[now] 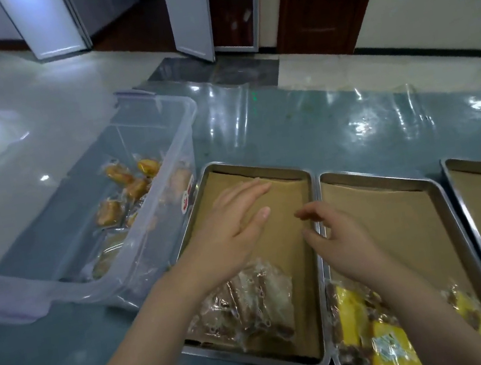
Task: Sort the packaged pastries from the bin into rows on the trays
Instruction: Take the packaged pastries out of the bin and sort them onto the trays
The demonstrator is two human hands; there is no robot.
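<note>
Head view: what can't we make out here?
- Near ends of the middle tray and right tray: cut off by the frame's bottom and right edges.
- Clear-wrapped pastries in the left tray: partly hidden by the left hand's forearm.
- Pastries in the bin: blurred through its clear wall.

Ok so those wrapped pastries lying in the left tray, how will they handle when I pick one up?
The wrapped pastries sit in crinkly clear film, so it will probably feel slippery and crumple under the fingers. They look small, so likely light. The contents seem soft and flaky, so a hard squeeze may crush them.
</note>
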